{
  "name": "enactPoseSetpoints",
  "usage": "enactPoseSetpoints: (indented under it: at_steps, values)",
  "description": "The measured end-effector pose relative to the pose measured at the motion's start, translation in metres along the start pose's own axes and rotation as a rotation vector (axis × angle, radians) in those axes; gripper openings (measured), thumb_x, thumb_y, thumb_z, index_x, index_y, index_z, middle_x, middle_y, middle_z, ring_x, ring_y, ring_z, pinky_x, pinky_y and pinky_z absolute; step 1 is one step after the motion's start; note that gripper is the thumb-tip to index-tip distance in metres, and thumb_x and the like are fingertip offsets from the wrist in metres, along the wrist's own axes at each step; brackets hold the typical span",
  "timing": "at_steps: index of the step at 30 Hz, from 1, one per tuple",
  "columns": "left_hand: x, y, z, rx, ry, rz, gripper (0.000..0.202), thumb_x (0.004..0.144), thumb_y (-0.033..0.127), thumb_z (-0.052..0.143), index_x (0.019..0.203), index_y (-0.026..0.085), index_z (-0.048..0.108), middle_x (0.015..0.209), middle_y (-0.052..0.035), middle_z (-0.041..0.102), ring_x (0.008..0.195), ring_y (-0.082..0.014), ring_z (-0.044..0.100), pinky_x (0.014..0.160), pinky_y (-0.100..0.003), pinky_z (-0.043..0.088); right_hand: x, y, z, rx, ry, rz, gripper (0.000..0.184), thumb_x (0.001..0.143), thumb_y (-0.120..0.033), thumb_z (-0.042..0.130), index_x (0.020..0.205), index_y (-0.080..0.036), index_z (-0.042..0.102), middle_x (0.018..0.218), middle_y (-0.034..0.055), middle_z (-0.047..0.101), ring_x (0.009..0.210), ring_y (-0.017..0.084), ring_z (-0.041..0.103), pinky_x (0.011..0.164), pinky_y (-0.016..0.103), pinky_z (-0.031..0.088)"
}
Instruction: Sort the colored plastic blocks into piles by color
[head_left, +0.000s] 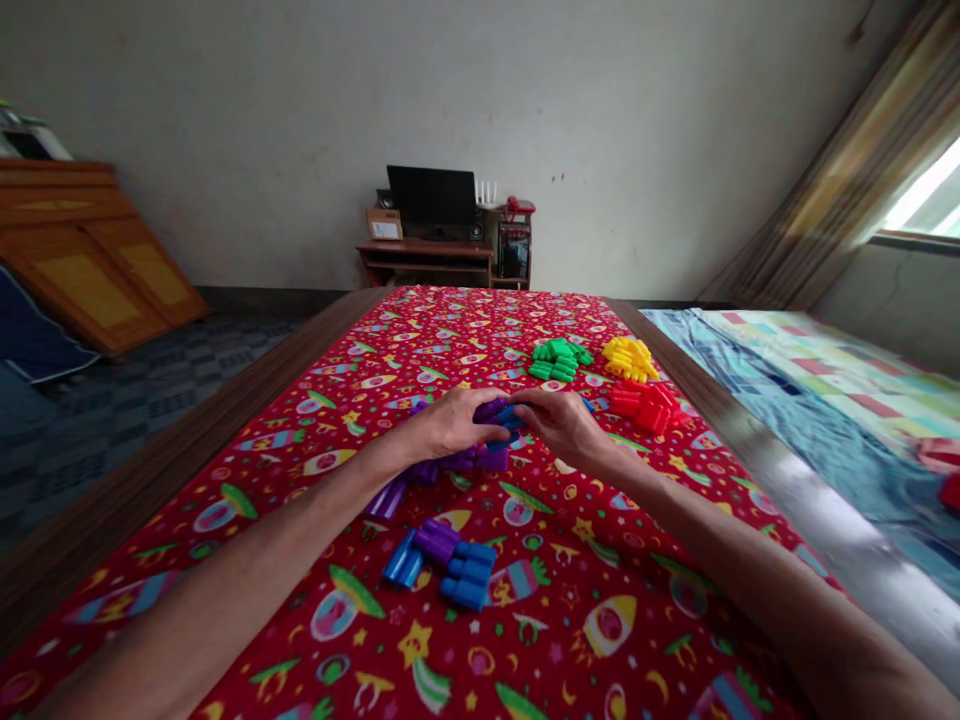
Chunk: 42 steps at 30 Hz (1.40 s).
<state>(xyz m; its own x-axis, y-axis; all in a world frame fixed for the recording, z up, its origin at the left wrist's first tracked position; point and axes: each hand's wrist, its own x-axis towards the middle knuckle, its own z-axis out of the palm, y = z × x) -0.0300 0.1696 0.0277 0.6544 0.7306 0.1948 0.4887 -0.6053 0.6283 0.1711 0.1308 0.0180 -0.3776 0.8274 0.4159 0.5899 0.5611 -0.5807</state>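
My left hand (pixel 452 422) pinches a purple building block (pixel 490 409) above the middle of the table. Close against it, my right hand (pixel 561 420) has its fingers closed on a blue building block (pixel 510 420); whether the two blocks are joined is hard to make out. Behind and below my left hand lie several loose purple blocks (pixel 427 474), partly covered by it. Nearer to me, a small group of blocks rests on the cloth: a purple block (pixel 438 540) among blue blocks (pixel 469 577).
Green blocks (pixel 559 358), yellow blocks (pixel 630 358) and red blocks (pixel 651 406) lie in piles at the far right of the red patterned tablecloth (pixel 585 610). Beyond the table stands a desk (pixel 427 254) with a monitor (pixel 433 198). A bed (pixel 840 400) is on the right.
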Motion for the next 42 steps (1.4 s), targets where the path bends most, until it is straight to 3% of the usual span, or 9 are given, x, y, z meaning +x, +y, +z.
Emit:
enactPoseSetpoints:
  at_steps: [4, 11, 17, 21, 27, 32, 34, 38, 42]
  values:
    - [0.0, 0.007, 0.003, 0.014, 0.038, -0.034, 0.031, 0.071, 0.036, 0.07, 0.097, 0.021, 0.07, 0.081, 0.0019, 0.071, 0.072, -0.0183, 0.064, 0.066, -0.025, 0.047, 0.002, 0.005, -0.014, 0.005, -0.018, -0.05, 0.03, 0.091, -0.028, 0.048, 0.098, -0.012, 0.072, 0.068, 0.0032, 0.066, 0.056, 0.01, 0.052, 0.057, 0.02, 0.038]
    - [0.001, -0.005, -0.014, 0.124, 0.097, -0.061, 0.023, 0.07, 0.038, 0.07, 0.082, 0.019, 0.07, 0.068, 0.0026, 0.067, 0.062, -0.016, 0.058, 0.057, -0.023, 0.041, 0.007, 0.043, -0.059, -0.297, 0.245, 0.126, 0.031, 0.089, -0.028, 0.048, 0.099, -0.014, 0.073, 0.077, 0.0058, 0.071, 0.064, 0.015, 0.06, 0.059, 0.023, 0.039]
    - [0.002, -0.013, -0.015, 0.15, 0.11, -0.046, 0.025, 0.07, 0.043, 0.069, 0.077, 0.019, 0.07, 0.064, 0.0039, 0.066, 0.057, -0.0134, 0.056, 0.054, -0.022, 0.039, 0.003, 0.065, -0.055, -0.666, -0.02, 0.235, 0.03, 0.09, -0.021, 0.045, 0.099, -0.02, 0.074, 0.08, 0.0081, 0.072, 0.067, 0.017, 0.063, 0.058, 0.024, 0.033]
    - [0.003, -0.015, -0.013, 0.132, 0.134, -0.054, 0.028, 0.069, 0.039, 0.068, 0.089, 0.019, 0.072, 0.075, 0.0014, 0.072, 0.066, -0.0173, 0.062, 0.063, -0.024, 0.045, 0.003, 0.069, -0.041, -0.533, -0.134, 0.139, 0.032, 0.09, -0.019, 0.043, 0.097, -0.017, 0.075, 0.07, 0.0071, 0.069, 0.06, 0.014, 0.057, 0.055, 0.023, 0.031]
    - [0.004, -0.01, -0.011, 0.021, 0.151, -0.067, 0.041, 0.068, 0.032, 0.067, 0.108, 0.019, 0.07, 0.097, -0.0023, 0.073, 0.084, -0.0219, 0.066, 0.078, -0.03, 0.049, 0.004, 0.055, -0.045, -0.328, 0.055, 0.07, 0.037, 0.086, -0.015, 0.043, 0.11, -0.012, 0.072, 0.07, 0.0045, 0.068, 0.059, 0.012, 0.053, 0.056, 0.022, 0.033]
    - [0.004, -0.007, 0.003, -0.132, 0.249, -0.112, 0.038, 0.068, 0.041, 0.071, 0.098, 0.017, 0.069, 0.083, -0.0006, 0.07, 0.074, -0.0185, 0.062, 0.068, -0.027, 0.048, 0.003, 0.011, -0.031, -0.088, -0.02, -0.032, 0.035, 0.091, -0.034, 0.05, 0.111, -0.014, 0.071, 0.074, 0.0038, 0.07, 0.06, 0.011, 0.056, 0.058, 0.021, 0.037]
    - [0.005, -0.006, 0.009, -0.163, 0.274, -0.128, 0.037, 0.067, 0.045, 0.073, 0.09, 0.017, 0.068, 0.072, 0.0017, 0.066, 0.067, -0.0162, 0.059, 0.061, -0.025, 0.045, 0.002, -0.001, -0.023, -0.038, -0.047, -0.044, 0.034, 0.088, -0.033, 0.056, 0.113, -0.014, 0.069, 0.074, 0.0034, 0.07, 0.059, 0.011, 0.056, 0.058, 0.021, 0.038]
    - [0.005, -0.005, 0.017, -0.154, 0.262, -0.129, 0.032, 0.068, 0.046, 0.073, 0.077, 0.017, 0.065, 0.062, 0.004, 0.059, 0.059, -0.0138, 0.054, 0.053, -0.024, 0.04, 0.004, 0.002, -0.016, 0.061, -0.023, 0.069, 0.02, 0.081, -0.023, 0.061, 0.096, -0.013, 0.071, 0.069, 0.0017, 0.067, 0.059, 0.01, 0.055, 0.057, 0.02, 0.039]
    - [0.004, -0.005, 0.019, -0.139, 0.227, -0.095, 0.029, 0.069, 0.042, 0.074, 0.083, 0.018, 0.068, 0.069, 0.0015, 0.066, 0.067, -0.0173, 0.062, 0.061, -0.026, 0.046, 0.008, 0.014, -0.021, 0.17, -0.117, 0.124, 0.015, 0.079, -0.021, 0.057, 0.083, -0.014, 0.07, 0.067, -0.0002, 0.066, 0.058, 0.009, 0.055, 0.055, 0.019, 0.04]
